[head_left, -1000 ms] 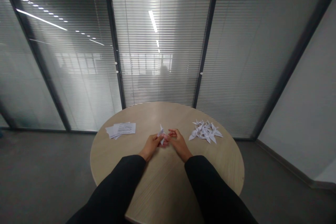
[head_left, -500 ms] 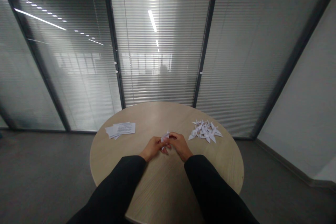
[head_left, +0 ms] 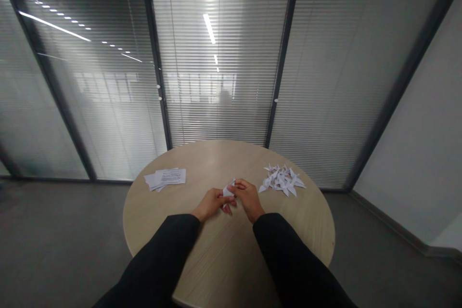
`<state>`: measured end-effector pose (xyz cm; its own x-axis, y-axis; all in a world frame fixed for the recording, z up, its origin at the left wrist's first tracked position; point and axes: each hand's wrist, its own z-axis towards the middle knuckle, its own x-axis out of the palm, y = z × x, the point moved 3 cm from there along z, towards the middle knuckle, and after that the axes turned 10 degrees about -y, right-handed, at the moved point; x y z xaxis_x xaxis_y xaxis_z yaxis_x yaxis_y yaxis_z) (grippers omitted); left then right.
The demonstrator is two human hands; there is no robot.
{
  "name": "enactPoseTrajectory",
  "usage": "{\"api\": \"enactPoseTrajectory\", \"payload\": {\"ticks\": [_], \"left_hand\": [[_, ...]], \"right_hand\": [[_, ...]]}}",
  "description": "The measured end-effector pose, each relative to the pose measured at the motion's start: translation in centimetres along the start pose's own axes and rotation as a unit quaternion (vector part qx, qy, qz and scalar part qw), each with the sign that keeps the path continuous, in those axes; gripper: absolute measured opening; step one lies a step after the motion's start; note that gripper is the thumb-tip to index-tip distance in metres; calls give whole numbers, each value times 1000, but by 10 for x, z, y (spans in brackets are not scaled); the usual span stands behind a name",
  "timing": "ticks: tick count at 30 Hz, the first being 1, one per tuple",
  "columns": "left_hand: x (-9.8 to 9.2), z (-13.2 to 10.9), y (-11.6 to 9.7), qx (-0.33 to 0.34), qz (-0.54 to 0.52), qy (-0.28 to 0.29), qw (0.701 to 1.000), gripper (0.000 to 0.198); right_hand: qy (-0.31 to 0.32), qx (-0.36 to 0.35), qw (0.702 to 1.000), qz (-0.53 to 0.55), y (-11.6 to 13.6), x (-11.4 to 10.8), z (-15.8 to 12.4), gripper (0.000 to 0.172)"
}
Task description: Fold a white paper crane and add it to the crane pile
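Small folded paper [head_left: 227, 192], white, pointed at top, between fingers [head_left: 227, 199]

Slatted blinds [head_left: 224, 120] hang beyond a rounded wooden table [head_left: 220, 163] above grey floor [head_left: 65, 236].

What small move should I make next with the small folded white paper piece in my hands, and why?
Perhaps press one edge of the small folded white paper piece with your right hand, your left hand steadying it: both hands' fingers are on it, and the heaped white paper shapes nearby have sharp points.
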<state>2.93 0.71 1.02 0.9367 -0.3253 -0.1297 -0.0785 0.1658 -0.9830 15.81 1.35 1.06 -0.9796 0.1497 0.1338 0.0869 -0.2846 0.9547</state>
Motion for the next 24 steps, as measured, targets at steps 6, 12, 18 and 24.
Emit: {"api": "enactPoseTrajectory", "payload": {"ticks": [6,12,18,24], "left_hand": [[-1,3,5,-20,25,16,999,48],[-1,6,7,-31,2,15,999,47],[1,8,14,-36,-14,5,999,44],[0,5,7,17,-48,-10,999,41]], "right_hand": [[-27,5,999,38,3,-1,-2,31],[-49,22,996,66,4,-1,-3,28],[-89,25,991,95,6,-7,0,29],[-103,18,992,74,9,-8,0,27]]}}
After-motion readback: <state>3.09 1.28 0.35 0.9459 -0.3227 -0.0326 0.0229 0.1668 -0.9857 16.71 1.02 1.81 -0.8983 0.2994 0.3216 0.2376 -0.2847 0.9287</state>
